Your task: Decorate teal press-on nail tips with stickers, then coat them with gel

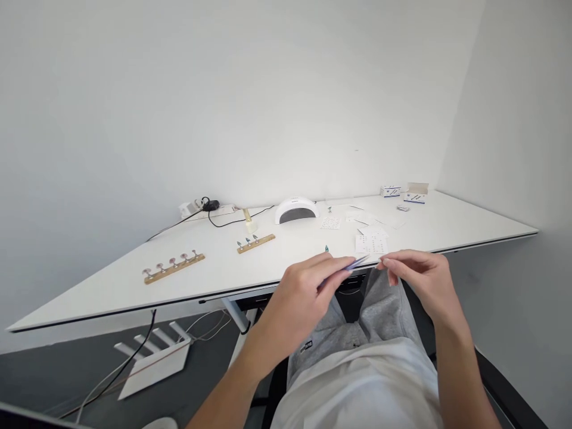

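Observation:
My left hand [306, 289] is closed around a pair of bluish-purple tweezers [358, 261], whose tips point right toward my other hand. At the table's front edge my right hand [420, 277] pinches thumb and forefinger together; whatever lies between them is too small to make out. Just beyond the hands lies a sticker sheet [372, 243] with rows of small marks. A small teal nail tip on a stand [326, 248] stands behind my left hand.
A white nail lamp [297, 210] sits at the back. Left of it are a bottle [249, 221], a wooden strip with teal nail tips [256, 243] and another with pinkish ones [174, 268]. Small boxes [415, 193] stand back right. A router [156, 363] lies below the table.

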Tool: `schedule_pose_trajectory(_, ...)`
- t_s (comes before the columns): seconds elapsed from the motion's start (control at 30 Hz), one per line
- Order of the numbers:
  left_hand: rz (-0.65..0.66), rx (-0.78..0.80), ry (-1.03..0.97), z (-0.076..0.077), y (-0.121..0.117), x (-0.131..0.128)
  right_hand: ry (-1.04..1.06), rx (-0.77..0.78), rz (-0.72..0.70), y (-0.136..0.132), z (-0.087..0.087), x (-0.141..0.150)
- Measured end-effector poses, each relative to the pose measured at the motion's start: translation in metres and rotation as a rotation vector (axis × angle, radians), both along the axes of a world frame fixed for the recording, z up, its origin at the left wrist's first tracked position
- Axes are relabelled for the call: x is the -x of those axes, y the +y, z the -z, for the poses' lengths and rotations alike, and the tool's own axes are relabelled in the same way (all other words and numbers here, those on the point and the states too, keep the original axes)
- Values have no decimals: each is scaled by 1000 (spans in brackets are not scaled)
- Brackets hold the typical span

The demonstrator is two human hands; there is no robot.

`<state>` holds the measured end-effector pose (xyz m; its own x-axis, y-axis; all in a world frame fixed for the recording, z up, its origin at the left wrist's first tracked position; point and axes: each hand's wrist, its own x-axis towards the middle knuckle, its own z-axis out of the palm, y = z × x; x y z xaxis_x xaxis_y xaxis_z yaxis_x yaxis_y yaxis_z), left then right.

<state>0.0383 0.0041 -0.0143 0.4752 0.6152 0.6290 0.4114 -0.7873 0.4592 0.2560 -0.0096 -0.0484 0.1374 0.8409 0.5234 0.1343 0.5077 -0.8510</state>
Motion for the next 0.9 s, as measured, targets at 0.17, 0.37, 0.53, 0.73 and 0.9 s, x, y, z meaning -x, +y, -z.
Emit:
schedule_pose_trajectory(0.17, 57, 5, 24, 1, -8, -3, 12, -46, -80, -8, -3, 6)
schedule_pose_trajectory(0.37, 73, 3, 21, 0, -8, -3, 22, -52, -92, -8, -3, 6)
schedule_pose_trajectory(0.53, 77, 10, 29, 0, -9, -2, 12, -45, -85, -10, -4, 7)
schedule_pose_trajectory(0.73, 82, 30, 28, 0, -10, -3, 5, -40, -94, -10, -5, 8)
schedule_pose_trajectory(0.9, 75, 27, 19, 1, -7, -5, 5, -34, -93, -9, -5, 7)
